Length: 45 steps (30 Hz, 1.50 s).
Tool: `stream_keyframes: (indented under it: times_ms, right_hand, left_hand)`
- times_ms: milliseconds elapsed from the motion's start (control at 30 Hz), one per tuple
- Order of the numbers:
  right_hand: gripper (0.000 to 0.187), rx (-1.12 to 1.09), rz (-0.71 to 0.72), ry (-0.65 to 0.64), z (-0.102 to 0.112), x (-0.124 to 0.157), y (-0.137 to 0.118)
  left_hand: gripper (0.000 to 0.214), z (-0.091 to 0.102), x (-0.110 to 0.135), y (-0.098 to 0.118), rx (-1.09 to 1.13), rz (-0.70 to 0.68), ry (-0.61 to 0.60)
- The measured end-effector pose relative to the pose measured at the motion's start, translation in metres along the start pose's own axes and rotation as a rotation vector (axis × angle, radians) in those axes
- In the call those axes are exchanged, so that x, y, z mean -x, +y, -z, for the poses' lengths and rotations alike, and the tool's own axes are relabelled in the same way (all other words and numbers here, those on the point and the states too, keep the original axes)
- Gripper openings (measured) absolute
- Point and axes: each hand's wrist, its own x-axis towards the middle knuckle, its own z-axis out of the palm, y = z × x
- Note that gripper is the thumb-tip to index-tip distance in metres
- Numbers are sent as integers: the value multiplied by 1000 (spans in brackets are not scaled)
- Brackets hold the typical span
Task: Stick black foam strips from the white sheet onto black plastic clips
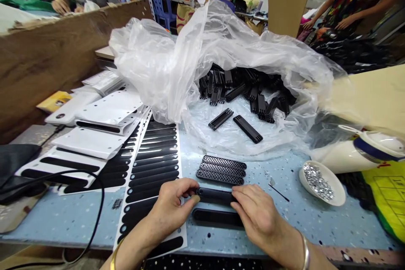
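Observation:
A smooth-topped black plastic bar with rounded ends lies crosswise between my hands. My left hand pinches its left end between thumb and fingertips. At the other end, the fingers of my right hand are closed on the bar and hide that tip. Just nearer to me lies a second smooth black bar, its right end partly behind my right hand. Beyond the held one, several black bars with a lattice face lie side by side. Left of my left hand is a white sheet of black rounded stickers.
A clear plastic bag spills black bars at the back. To the right are a white bowl of small shiny pieces, a thin black stick and a cream container. White sheets and a black cable lie left. Other people work beyond.

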Motion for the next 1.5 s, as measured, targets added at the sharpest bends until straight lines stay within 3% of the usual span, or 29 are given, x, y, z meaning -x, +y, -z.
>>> stream_keyframes:
  times_ms: [667, 1033, 1233, 1500]
  right_hand:
    - [23, 25, 7, -3, -1, -8, -6]
    - [22, 7, -17, -15, -4, -9, -6]
    - [19, -60, -67, -28, -4, -6, -5]
    - [18, -176, -165, 19, -7, -6, -2]
  left_hand:
    - [15, 1, 1, 1, -10, -11, -6]
    - [13, 0, 2, -5, -35, -119, 27]
    - [19, 0, 1, -3, -29, -175, 117]
    - [16, 1, 1, -9, -9, -293, 25]
